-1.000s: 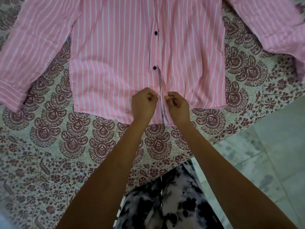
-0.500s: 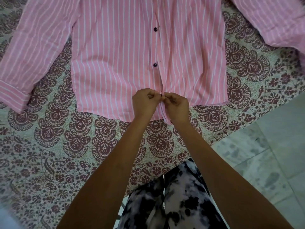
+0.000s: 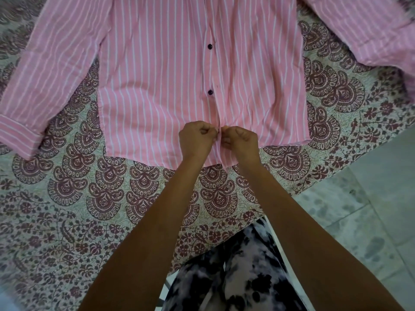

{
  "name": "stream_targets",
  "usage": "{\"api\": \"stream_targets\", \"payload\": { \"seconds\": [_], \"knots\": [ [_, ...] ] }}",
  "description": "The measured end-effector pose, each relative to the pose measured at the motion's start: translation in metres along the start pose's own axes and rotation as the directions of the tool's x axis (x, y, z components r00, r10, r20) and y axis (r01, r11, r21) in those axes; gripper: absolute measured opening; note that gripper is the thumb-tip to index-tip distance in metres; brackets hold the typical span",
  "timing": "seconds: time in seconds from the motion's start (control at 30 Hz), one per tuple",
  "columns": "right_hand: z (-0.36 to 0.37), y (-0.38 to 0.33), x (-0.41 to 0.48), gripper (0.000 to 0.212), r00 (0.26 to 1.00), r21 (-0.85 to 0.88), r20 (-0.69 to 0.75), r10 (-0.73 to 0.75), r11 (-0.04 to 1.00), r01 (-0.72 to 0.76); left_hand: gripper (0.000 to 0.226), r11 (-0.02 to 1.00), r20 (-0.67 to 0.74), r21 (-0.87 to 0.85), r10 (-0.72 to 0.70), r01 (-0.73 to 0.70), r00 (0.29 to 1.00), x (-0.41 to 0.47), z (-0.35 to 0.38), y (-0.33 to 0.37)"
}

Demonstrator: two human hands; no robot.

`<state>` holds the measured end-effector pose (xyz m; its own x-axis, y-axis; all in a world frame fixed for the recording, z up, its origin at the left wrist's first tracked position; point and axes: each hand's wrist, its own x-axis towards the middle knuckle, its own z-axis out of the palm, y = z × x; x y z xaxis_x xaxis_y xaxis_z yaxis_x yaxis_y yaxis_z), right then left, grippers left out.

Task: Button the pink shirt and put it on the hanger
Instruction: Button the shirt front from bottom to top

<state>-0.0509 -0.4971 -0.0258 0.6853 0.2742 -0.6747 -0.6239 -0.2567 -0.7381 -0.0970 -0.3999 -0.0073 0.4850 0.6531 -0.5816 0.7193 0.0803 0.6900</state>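
the pink shirt [image 3: 157, 86], white stripes running its length, lies flat and face up on the printed sheet [image 3: 101, 187], hem toward the person and collar out of frame at the top. two dark buttons sit done up on the front strip, the upper button [image 3: 209, 46] and the middle button [image 3: 210, 92] below it. under those the two front edges part into a narrow slit running down to the hem.

all the action is at that slit. the left hand [image 3: 195, 140] has its fingers curled tight, pinching the front edge on its side. the right hand [image 3: 242, 140] is curled too, pinching the opposite edge. the knuckles nearly meet, just above the hem, and a small dark speck shows between them; whether that is the bottom button i cannot tell, the fingers hide most of it.

out to the person's left, one sleeve runs down at a slant and ends in a folded cuff [image 3: 18, 135] on the sheet. the other sleeve [image 3: 359, 30] spreads off toward the upper right corner.

the sheet carries maroon paisley fans and small flowers. past its edge on the right is pale tiled floor [image 3: 370, 209]. at the bottom, between the forearms, are the person's black-and-white patterned trousers [image 3: 247, 277].
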Motion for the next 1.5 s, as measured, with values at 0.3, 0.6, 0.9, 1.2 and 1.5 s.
{"api": "stream_targets", "payload": {
  "seconds": [0.3, 0.6, 0.9, 1.2, 1.5],
  "knots": [
    [0.006, 0.001, 0.0, 0.007, 0.976, -0.26, -0.067, -0.209, 0.948, 0.185, 0.013, 0.952, 0.097, -0.252, -0.156, 0.176, 0.983, -0.002, 0.002, 0.003],
    [0.022, 0.013, -0.013, 0.014, 0.911, -0.419, -0.169, -0.375, 0.864, 0.278, 0.021, 0.74, 0.18, -0.558, -0.334, 0.375, 0.925, -0.002, 0.005, 0.012],
    [0.015, 0.005, -0.004, 0.008, 0.994, 0.047, -0.102, -0.048, 0.997, 0.053, 0.013, 0.843, 0.126, -0.445, -0.277, 0.304, 0.953, 0.003, 0.004, -0.004],
    [0.017, -0.004, 0.004, 0.02, 0.998, -0.097, 0.054, 0.04, 0.995, -0.034, 0.022, 0.902, -0.114, 0.234, 0.395, -0.362, 0.912, 0.0, 0.009, -0.031],
    [0.01, -0.017, 0.022, 0.007, 0.974, -0.42, -0.077, -0.211, 0.893, 0.16, 0.03, 0.96, 0.311, 0.197, 0.13, -0.198, 0.942, 0.03, -0.014, -0.03]
  ]
}}
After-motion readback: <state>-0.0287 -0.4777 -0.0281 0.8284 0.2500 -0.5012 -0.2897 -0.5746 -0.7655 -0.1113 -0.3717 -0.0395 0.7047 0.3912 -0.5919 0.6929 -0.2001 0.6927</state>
